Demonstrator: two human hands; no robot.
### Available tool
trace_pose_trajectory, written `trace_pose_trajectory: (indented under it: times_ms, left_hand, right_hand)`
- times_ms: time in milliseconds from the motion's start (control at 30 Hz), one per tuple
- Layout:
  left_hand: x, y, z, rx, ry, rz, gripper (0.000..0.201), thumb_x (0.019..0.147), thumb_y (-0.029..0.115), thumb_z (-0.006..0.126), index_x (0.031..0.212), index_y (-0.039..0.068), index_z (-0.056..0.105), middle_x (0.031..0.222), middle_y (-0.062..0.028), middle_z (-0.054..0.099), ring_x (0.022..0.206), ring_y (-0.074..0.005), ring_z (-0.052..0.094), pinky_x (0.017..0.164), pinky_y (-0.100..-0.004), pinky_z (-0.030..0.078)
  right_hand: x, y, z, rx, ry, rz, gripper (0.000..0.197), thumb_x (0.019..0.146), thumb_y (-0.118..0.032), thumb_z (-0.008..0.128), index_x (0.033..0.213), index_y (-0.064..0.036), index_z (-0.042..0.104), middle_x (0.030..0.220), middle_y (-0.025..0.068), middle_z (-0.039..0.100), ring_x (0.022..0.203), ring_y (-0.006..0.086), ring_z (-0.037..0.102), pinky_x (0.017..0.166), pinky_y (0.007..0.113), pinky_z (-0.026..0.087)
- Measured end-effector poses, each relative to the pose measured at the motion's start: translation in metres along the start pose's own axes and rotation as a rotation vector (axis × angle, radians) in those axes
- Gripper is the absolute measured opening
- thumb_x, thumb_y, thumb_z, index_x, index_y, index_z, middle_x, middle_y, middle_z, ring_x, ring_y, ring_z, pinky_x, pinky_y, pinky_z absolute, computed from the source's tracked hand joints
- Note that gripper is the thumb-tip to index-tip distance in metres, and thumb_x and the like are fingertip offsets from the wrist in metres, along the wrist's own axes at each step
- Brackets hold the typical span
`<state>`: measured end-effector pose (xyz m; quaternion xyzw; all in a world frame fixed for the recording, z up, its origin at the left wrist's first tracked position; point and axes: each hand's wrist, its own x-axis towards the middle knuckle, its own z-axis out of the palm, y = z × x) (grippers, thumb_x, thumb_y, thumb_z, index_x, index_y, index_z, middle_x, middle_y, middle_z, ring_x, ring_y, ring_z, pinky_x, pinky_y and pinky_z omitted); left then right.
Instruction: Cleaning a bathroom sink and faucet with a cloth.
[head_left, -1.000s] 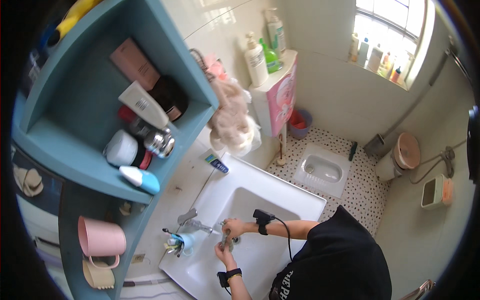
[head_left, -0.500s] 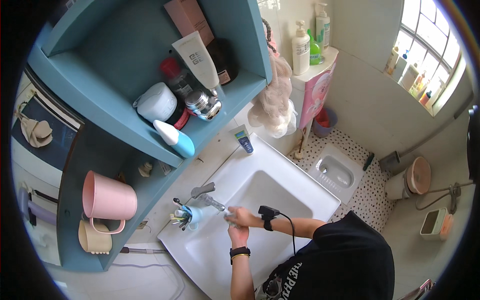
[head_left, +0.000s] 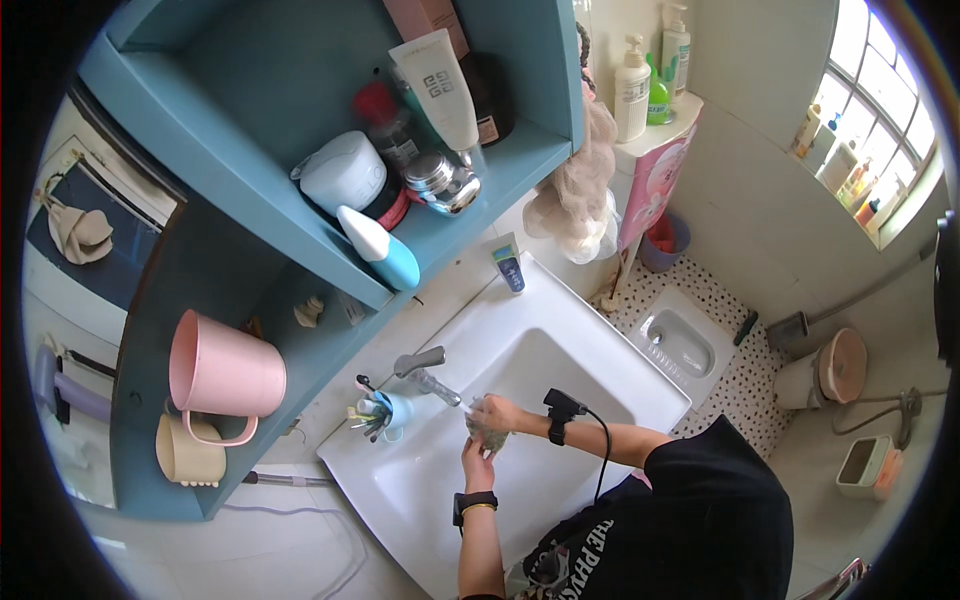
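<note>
In the white sink (head_left: 415, 500), both hands are close together below the faucet (head_left: 420, 362), where a stream of water seems to fall. Between them is a small greyish, crumpled-looking thing (head_left: 486, 434), perhaps a wet cloth; its kind is unclear. My right hand (head_left: 500, 413) grips its upper side with curled fingers. From below, my left hand (head_left: 478, 462) supports it, its fingers against the underside. Black bands circle both wrists, and a small black device with a cable sits on the right one. A blue cup (head_left: 396, 412) with toothbrushes stands left of the faucet.
Above the sink's left side juts a blue shelf unit (head_left: 330, 250) with jars, tubes and a pink mug (head_left: 228, 372). A blue tube (head_left: 509, 270) stands at the basin's far corner. Pump bottles (head_left: 632, 90) top a cabinet, near a squat toilet (head_left: 683, 340).
My hands have shifted slightly right and the grey thing shows more between them. The whole view has also moved a little.
</note>
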<state>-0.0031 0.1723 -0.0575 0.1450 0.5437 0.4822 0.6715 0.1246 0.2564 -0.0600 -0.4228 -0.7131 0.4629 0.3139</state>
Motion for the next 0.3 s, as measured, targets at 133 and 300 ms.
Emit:
trace_pose_trajectory:
  times_ms: [133, 300]
  left_hand:
    - [-0.006, 0.006, 0.000, 0.214, -0.007, 0.239, 0.017, 0.078, 0.012, 0.062, 0.089, 0.005, 0.053, 0.089, -0.0036, 0.056, 0.085, -0.0130, 0.050, 0.077, -0.0285, 0.039]
    - [-0.016, 0.022, 0.003, 0.035, 0.025, 0.207, 0.019, 0.076, 0.012, 0.064, 0.088, 0.003, 0.053, 0.086, -0.0032, 0.055, 0.081, -0.0121, 0.049, 0.080, -0.0263, 0.036]
  right_hand:
    - [-0.004, -0.001, -0.007, -0.048, -0.082, 0.156, 0.036, 0.082, -0.039, 0.050, 0.081, -0.0055, 0.061, 0.078, 0.0173, 0.057, 0.075, 0.0343, 0.056, 0.068, 0.041, 0.046]
    - [-0.008, -0.004, -0.030, -0.166, -0.233, 0.155, 0.047, 0.078, -0.054, 0.054, 0.089, -0.0084, 0.063, 0.098, 0.0188, 0.054, 0.089, 0.0300, 0.057, 0.076, 0.037, 0.046]
